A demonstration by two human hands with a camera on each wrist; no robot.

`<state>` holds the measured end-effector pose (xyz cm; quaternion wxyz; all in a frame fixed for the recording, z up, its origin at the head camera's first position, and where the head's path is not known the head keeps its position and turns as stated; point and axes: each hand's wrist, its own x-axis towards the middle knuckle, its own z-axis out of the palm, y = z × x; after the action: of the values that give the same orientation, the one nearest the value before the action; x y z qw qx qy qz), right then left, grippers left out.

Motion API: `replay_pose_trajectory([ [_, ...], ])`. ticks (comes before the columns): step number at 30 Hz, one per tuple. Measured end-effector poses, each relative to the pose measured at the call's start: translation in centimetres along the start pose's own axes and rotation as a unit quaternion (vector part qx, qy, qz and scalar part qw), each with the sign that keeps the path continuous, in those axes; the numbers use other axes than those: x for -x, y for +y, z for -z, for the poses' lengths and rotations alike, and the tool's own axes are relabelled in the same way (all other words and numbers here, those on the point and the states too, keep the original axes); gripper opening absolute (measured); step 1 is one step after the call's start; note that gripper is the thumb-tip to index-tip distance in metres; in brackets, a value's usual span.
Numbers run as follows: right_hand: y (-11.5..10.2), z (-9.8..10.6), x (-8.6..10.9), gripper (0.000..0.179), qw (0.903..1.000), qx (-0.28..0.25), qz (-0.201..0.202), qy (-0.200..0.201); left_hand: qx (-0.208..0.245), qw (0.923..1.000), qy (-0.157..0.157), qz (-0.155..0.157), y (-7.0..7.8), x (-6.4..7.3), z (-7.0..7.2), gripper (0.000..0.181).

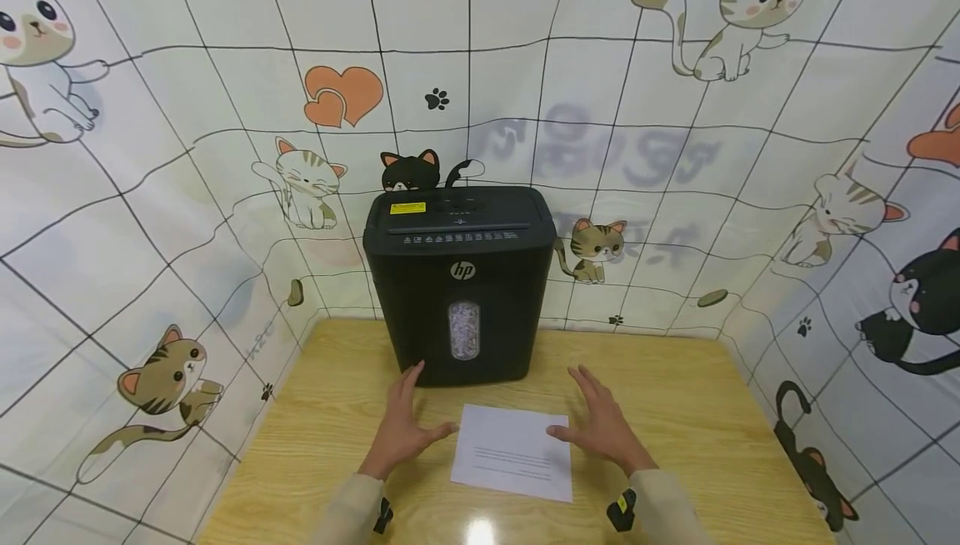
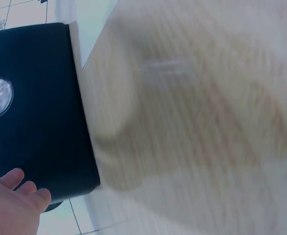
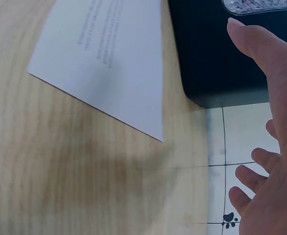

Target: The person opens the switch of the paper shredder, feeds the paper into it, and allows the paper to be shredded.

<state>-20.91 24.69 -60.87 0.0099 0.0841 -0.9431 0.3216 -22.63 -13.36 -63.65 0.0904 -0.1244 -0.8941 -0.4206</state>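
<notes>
A white sheet of paper [image 1: 513,441] with a few printed lines lies on the wooden table in front of a black paper shredder [image 1: 487,303]. To the left of the sheet, my left hand [image 1: 405,428] hovers with fingers spread, its thumb pointing toward the paper's edge. My right hand [image 1: 600,424] mirrors it on the other side, the thumb overlapping the sheet's right edge in the head view. Neither hand holds anything. The right wrist view shows the paper's corner and printed text [image 3: 104,39] beside the shredder, apart from the right hand [image 3: 268,142].
The shredder stands at the back of the wooden table [image 1: 675,395], its feed slot [image 1: 459,228] on top and a window [image 1: 464,331] of shreds in front. Cat-patterned cloth walls [image 1: 480,95] enclose the table at the back and sides.
</notes>
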Motion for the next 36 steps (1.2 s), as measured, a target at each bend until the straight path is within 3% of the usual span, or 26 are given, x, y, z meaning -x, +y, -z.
replay_pose_trajectory([
  [8,0.2,-1.4,0.6,0.113,0.9999,-0.007,0.015,-0.004,0.001,0.9985,-0.054,-0.011,0.4,0.3,-1.8,0.118],
  [15,-0.3,-3.1,1.4,0.108,0.9996,-0.006,0.025,-0.015,-0.034,0.9939,-0.086,-0.059,0.8,0.7,-3.8,0.115],
  [23,-0.5,-4.7,2.3,0.108,0.9974,-0.009,0.066,-0.026,-0.075,0.9841,-0.116,-0.111,1.7,1.7,-5.7,0.108],
  [31,-0.7,-6.0,3.5,0.109,0.9936,0.0,0.111,-0.021,-0.108,0.9711,-0.184,-0.107,2.2,2.8,-6.6,0.109],
  [36,-0.5,-6.5,4.2,0.111,0.9945,-0.007,0.096,-0.042,-0.111,0.9659,-0.211,-0.102,2.5,3.4,-6.7,0.107],
])
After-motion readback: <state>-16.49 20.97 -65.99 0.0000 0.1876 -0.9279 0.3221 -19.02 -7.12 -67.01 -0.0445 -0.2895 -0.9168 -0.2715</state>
